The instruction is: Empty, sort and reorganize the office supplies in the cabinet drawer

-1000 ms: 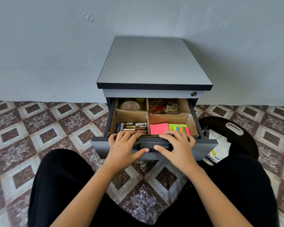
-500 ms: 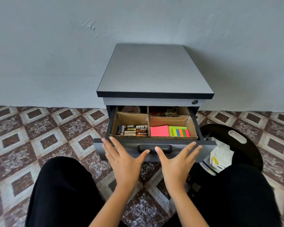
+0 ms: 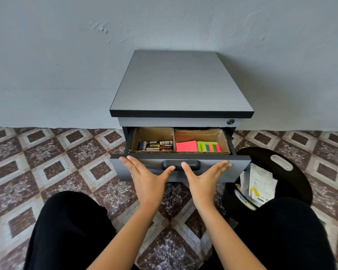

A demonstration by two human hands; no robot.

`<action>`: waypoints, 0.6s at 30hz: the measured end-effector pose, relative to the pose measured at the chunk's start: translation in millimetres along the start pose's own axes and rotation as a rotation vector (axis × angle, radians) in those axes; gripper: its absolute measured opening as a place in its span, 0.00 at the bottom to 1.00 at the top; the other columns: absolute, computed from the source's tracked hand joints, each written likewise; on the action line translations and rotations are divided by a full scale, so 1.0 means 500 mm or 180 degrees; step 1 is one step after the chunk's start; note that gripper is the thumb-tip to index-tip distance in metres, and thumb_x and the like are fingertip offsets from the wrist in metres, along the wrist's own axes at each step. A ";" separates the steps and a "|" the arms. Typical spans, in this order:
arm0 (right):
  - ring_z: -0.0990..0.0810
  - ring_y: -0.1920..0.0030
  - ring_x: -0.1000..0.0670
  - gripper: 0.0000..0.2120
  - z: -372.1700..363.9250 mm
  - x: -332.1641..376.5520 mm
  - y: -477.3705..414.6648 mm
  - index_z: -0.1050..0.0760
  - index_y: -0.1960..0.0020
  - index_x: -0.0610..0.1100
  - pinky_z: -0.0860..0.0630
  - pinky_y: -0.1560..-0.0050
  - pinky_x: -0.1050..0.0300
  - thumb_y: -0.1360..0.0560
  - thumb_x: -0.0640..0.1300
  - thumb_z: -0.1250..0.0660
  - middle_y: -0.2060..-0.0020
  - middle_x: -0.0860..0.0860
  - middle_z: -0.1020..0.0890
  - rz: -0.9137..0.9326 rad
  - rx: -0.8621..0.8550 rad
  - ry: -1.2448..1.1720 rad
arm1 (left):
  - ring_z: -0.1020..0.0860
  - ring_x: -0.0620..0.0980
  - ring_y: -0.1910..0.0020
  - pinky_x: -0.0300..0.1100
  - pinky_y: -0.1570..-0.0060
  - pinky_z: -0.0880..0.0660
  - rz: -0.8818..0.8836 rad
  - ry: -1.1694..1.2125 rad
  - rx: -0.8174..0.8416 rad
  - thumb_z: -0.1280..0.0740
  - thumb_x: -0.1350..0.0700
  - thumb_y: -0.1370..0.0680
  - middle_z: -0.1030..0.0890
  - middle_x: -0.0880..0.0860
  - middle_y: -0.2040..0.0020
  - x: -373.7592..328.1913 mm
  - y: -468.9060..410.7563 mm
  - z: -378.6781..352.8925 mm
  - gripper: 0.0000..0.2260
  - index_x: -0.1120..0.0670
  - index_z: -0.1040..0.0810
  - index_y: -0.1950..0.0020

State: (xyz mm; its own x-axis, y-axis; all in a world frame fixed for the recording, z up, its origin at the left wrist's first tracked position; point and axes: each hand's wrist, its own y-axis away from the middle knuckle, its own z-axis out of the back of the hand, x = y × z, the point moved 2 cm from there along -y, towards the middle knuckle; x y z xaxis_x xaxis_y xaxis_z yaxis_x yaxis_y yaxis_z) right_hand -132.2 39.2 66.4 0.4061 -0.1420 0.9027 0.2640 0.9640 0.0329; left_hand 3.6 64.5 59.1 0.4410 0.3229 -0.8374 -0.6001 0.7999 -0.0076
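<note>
A grey cabinet [image 3: 180, 84] stands against the wall with its top drawer [image 3: 117, 166] partly pulled out. Cardboard dividers [image 3: 173, 136] split the drawer into compartments. Several batteries [image 3: 156, 146] lie in the front left one. A pink sticky-note pad [image 3: 186, 146] and a pad of multicoloured flags [image 3: 210, 146] lie in the front right one. The rear compartments are hidden under the cabinet top. My left hand [image 3: 144, 173] and my right hand [image 3: 205, 175] press flat with straight fingers against the drawer front, on either side of the dark handle [image 3: 180, 164].
A black bin [image 3: 293, 172] holding white papers [image 3: 260, 186] stands on the patterned tile floor to the right of the drawer. My knees in black trousers [image 3: 66, 230] frame the view at the bottom. A grey wall runs behind the cabinet.
The drawer has slid inward, hiding the rear compartments with the tape and scissors. My hands left the drawer's top edge and now press flat on its front.
</note>
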 end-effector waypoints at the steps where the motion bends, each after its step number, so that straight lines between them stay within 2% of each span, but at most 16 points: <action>1: 0.65 0.31 0.60 0.60 -0.003 0.002 -0.011 0.71 0.26 0.40 0.45 0.28 0.57 0.33 0.61 0.29 0.26 0.46 0.69 0.0023 0.0020 -0.0019 | 0.55 0.52 0.23 0.55 0.30 0.37 0.0024 0.0037 -0.0007 0.30 0.33 0.37 0.73 0.47 0.26 -0.004 -0.011 -0.004 0.60 0.55 0.69 0.25; 3: 0.65 0.27 0.57 0.59 -0.009 0.007 -0.036 0.71 0.26 0.41 0.43 0.30 0.59 0.32 0.59 0.29 0.26 0.47 0.70 0.0067 0.0085 -0.0033 | 0.55 0.52 0.23 0.54 0.28 0.41 0.0085 0.0154 -0.0019 0.29 0.34 0.37 0.72 0.49 0.26 -0.013 -0.032 -0.014 0.60 0.56 0.69 0.25; 7: 0.65 0.26 0.53 0.57 -0.018 0.012 -0.080 0.71 0.26 0.41 0.45 0.30 0.60 0.31 0.58 0.29 0.26 0.47 0.70 0.0165 0.0181 0.0028 | 0.57 0.52 0.23 0.51 0.25 0.53 0.0139 0.0258 0.0008 0.29 0.36 0.35 0.68 0.54 0.24 -0.031 -0.072 -0.036 0.59 0.60 0.67 0.25; 18: 0.65 0.25 0.51 0.57 -0.061 0.035 -0.172 0.70 0.25 0.41 0.47 0.29 0.59 0.31 0.59 0.30 0.26 0.46 0.70 0.0215 0.0150 0.0045 | 0.54 0.55 0.23 0.52 0.25 0.51 0.0096 0.0239 0.0105 0.30 0.36 0.33 0.69 0.55 0.25 -0.054 -0.168 -0.074 0.57 0.60 0.67 0.25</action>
State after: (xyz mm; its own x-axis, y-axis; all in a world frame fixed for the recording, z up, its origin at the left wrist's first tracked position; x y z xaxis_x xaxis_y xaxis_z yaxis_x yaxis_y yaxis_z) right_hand -121.0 -53.3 66.5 0.4338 -0.0792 0.8975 0.1942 0.9809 -0.0073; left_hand 17.5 -30.0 62.1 0.3711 0.3092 -0.8756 -0.5893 0.8071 0.0353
